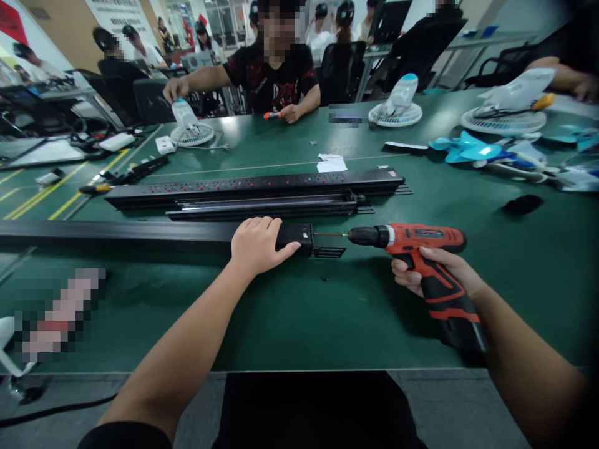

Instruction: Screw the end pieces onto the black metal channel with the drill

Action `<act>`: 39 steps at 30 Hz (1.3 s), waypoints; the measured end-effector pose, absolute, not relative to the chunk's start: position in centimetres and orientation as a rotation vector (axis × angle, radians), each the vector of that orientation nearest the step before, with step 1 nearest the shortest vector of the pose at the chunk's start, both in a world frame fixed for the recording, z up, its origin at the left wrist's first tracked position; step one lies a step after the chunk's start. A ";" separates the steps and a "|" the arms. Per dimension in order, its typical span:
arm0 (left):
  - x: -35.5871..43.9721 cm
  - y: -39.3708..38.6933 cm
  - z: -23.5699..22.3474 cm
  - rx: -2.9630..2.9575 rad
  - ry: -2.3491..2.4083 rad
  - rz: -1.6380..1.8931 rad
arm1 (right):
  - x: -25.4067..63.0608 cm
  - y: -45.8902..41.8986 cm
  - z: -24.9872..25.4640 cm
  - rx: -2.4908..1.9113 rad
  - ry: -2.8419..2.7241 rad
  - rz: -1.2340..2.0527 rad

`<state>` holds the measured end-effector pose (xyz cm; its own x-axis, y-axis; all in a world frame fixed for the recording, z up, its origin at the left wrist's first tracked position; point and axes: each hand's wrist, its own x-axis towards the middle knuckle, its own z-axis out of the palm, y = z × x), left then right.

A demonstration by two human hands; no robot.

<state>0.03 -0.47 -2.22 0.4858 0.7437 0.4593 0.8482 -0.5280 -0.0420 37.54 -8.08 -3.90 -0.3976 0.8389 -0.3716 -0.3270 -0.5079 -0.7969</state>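
A long black metal bar lies across the green table in front of me. My left hand is closed over the bar near its right end, pressing it down. My right hand grips the handle of a red and black cordless drill. The drill lies level, pointing left, and its thin bit touches the right end face of the bar. A small black vented piece sits on the table just under the bit.
Behind the bar lie a long black power strip and a second black rail. Across the table a person in a black shirt handles a small white fan. More fans and blue fan blades lie at the right.
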 end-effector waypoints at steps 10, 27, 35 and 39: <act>0.1 -0.6 -2.0 -2.479 -1.347 -0.572 | 37.8 -8.0 -4.0 -1.027 -0.808 2.014; -0.1 -0.5 -2.2 -2.464 -1.322 -0.572 | 37.6 -8.1 -3.7 -0.979 -0.732 2.033; -0.2 -0.5 -2.1 -2.485 -1.315 -0.585 | 37.5 -8.0 -3.7 -0.984 -0.749 2.027; -0.3 -0.4 -2.3 -2.498 -1.309 -0.607 | 37.5 -8.1 -3.8 -0.985 -0.748 2.030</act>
